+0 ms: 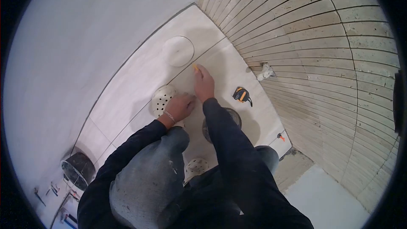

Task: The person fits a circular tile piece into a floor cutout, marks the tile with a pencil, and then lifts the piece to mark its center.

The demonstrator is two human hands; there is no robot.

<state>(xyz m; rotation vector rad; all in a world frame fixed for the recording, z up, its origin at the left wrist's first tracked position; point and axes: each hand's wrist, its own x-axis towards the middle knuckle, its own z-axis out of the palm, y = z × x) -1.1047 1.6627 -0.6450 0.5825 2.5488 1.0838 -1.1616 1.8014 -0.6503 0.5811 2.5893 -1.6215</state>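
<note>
My right hand [204, 85] reaches over the large pale floor tiles [178, 21]. Its fingertips pinch a small yellow-orange piece [195, 66], too small to name, close to a joint line between tiles. Beside my perforated white clog [163, 97], my left hand [183, 107] is closed, with its fingers curled down and partly hidden. What it holds, if anything, does not show. A pale round disc or circle [179, 51] lies just beyond my right hand. To the right of that hand rests a black and orange tape measure [241, 95].
A dark round container [235, 116] stands partly under my right forearm. On the right rises a wall of narrow horizontal strips [305, 59]; a plain white wall [85, 38] stands left. A black bucket [78, 167] is at lower left, a small orange item [280, 137] at right.
</note>
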